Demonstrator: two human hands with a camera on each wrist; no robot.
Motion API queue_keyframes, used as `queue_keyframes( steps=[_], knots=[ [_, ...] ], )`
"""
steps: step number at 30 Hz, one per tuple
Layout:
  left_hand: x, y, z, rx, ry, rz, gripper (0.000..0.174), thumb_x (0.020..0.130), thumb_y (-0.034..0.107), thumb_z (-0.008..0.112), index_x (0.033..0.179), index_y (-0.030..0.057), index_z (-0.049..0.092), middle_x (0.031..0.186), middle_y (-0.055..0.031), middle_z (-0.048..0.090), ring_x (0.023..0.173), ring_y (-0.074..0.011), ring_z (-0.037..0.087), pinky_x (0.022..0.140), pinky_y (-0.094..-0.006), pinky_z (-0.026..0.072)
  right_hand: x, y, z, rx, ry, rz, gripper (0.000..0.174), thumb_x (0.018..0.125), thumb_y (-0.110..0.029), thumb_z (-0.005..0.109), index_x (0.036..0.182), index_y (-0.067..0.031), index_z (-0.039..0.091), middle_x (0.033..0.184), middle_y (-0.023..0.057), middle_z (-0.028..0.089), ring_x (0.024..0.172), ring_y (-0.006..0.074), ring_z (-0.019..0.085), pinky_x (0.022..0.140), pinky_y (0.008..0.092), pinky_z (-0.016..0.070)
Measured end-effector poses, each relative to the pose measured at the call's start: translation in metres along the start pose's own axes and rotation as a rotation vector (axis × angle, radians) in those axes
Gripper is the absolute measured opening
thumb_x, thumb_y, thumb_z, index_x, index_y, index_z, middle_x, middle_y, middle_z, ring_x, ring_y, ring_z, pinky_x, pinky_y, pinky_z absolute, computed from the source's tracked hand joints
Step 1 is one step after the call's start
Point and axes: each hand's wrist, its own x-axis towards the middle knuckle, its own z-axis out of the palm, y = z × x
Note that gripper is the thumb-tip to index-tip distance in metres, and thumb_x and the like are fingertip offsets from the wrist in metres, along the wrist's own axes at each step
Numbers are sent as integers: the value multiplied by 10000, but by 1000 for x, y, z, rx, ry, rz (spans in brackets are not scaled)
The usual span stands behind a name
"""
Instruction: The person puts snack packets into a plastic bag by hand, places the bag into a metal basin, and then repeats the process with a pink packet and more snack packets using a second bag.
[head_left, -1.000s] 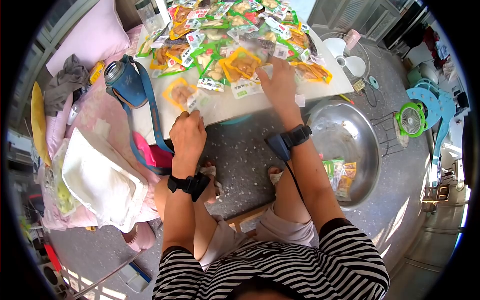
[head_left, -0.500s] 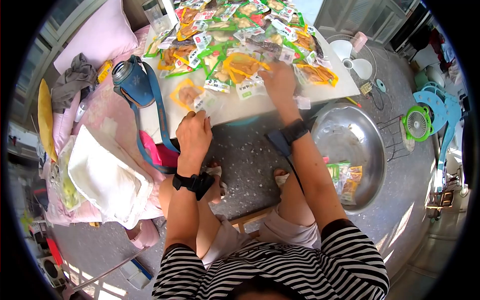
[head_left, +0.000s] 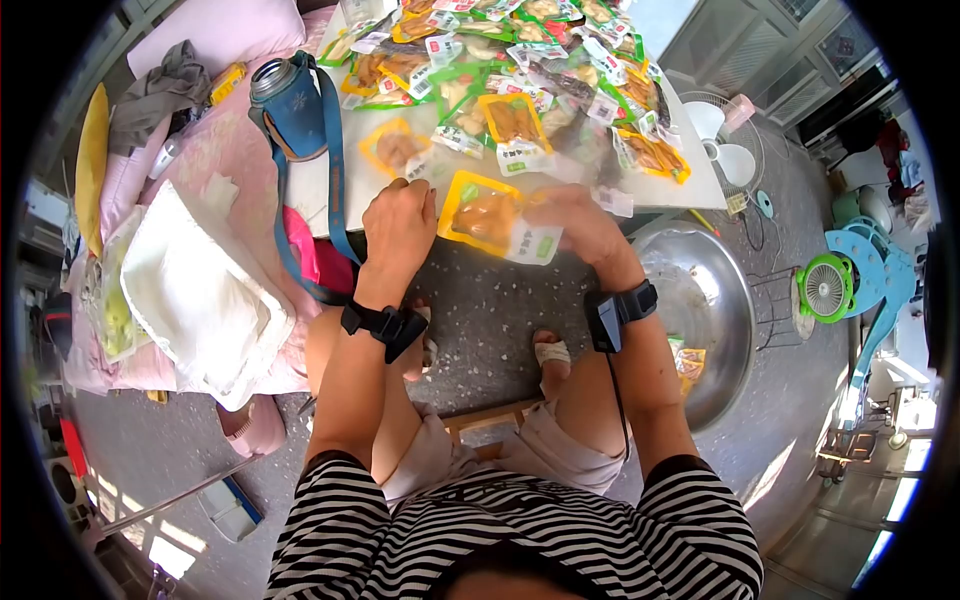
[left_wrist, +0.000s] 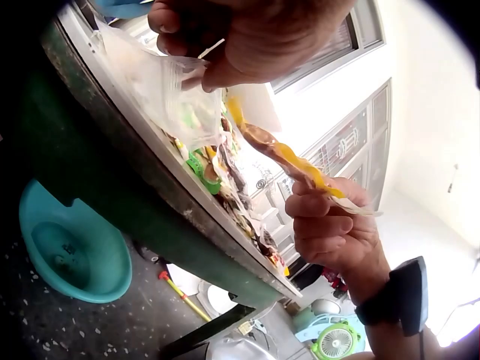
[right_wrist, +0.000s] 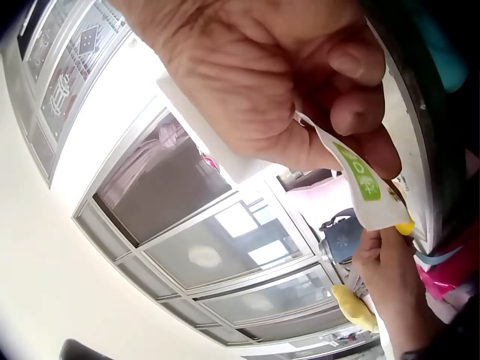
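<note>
My right hand pinches the white end of a yellow-edged food packet, which hangs beyond the table's near edge in the head view. The left wrist view shows this packet side-on, with the right hand curled at its end. My left hand is just left of that packet. Its thumb and fingers pinch clear plastic at the table edge. Another yellow-edged packet lies by that hand. Behind, many packets are heaped on the white table.
A blue bottle with a strap stands at the table's left. On the right, a metal basin on the floor holds a few packets. White cloth lies on the pink bedding at left. A teal basin sits under the table.
The right hand has come back from the pile towards the body, lifting a yellow-edged packet off the table. The left hand stays near the table edge. The head view has shifted.
</note>
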Motion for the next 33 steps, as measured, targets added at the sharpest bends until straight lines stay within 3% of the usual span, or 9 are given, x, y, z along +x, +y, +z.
queue_keyframes(
  steps=[3, 5, 7, 10, 18, 24, 27, 30, 33],
  knots=[
    [-1, -1, 2, 4, 30, -4, 100, 802, 112, 619, 764, 20, 614, 717, -166, 580, 688, -370, 593, 602, -448, 468, 4, 1, 6, -32, -17, 48, 200, 788, -211, 661, 898, -46, 682, 744, -44, 609, 572, 5, 499, 444, 173, 303],
    [-1, -1, 2, 14, 33, -3, 80, 800, 107, 616, 787, 28, 622, 719, -163, 581, 688, -372, 592, 606, -450, 464, 23, 25, -1, -248, -59, -344, 194, 786, -208, 662, 890, -45, 678, 739, -41, 610, 568, 15, 503, 437, 180, 299],
    [-2, 2, 1, 31, 5, 5, 70, 798, 104, 612, 800, 34, 619, 726, -160, 577, 694, -372, 591, 609, -453, 466, 30, 24, 9, -235, -27, -424, 192, 786, -204, 660, 891, -43, 673, 739, -34, 613, 575, 27, 518, 438, 183, 310],
    [-2, 0, 4, 90, 20, 16, 58, 780, 93, 623, 810, 43, 625, 738, -146, 568, 724, -353, 596, 610, -450, 474, 30, 14, 34, 22, 119, -165, 199, 789, -194, 652, 914, -39, 662, 762, -14, 625, 613, 55, 564, 460, 183, 363],
    [2, 2, -7, 131, 162, 22, 190, 744, 43, 637, 931, 52, 669, 784, -135, 560, 770, -326, 590, 624, -425, 486, 64, 24, 46, 188, 98, -38, 242, 805, -175, 633, 992, -21, 635, 896, 35, 656, 741, 107, 636, 565, 221, 487],
    [1, 10, -2, -103, 181, 78, 208, 760, 16, 612, 961, 35, 662, 775, -147, 554, 778, -345, 589, 647, -429, 483, 75, 21, 64, 153, 19, -4, 231, 846, -193, 612, 991, -15, 633, 803, 18, 624, 640, 66, 566, 482, 210, 395],
    [-1, 9, -3, -134, 146, 36, 181, 768, 15, 600, 942, 25, 649, 769, -156, 548, 772, -352, 588, 643, -435, 477, 84, 26, 63, 44, -234, 20, 213, 856, -213, 609, 909, -9, 639, 707, 20, 595, 569, 60, 519, 455, 201, 358],
    [-4, 7, -2, -82, 109, 12, 111, 768, 22, 596, 875, 16, 624, 766, -163, 546, 760, -359, 587, 634, -442, 472, 86, 23, 67, -104, -211, 57, 205, 851, -200, 605, 821, 2, 621, 648, 41, 590, 517, 66, 504, 431, 192, 347],
    [-4, 5, -2, -30, 77, 0, 51, 760, 24, 593, 810, 13, 589, 766, -167, 548, 756, -366, 585, 629, -453, 468, 78, 14, 76, -100, 89, -11, 201, 839, -175, 599, 786, 19, 609, 626, 64, 600, 477, 80, 493, 409, 209, 347]
  ],
)
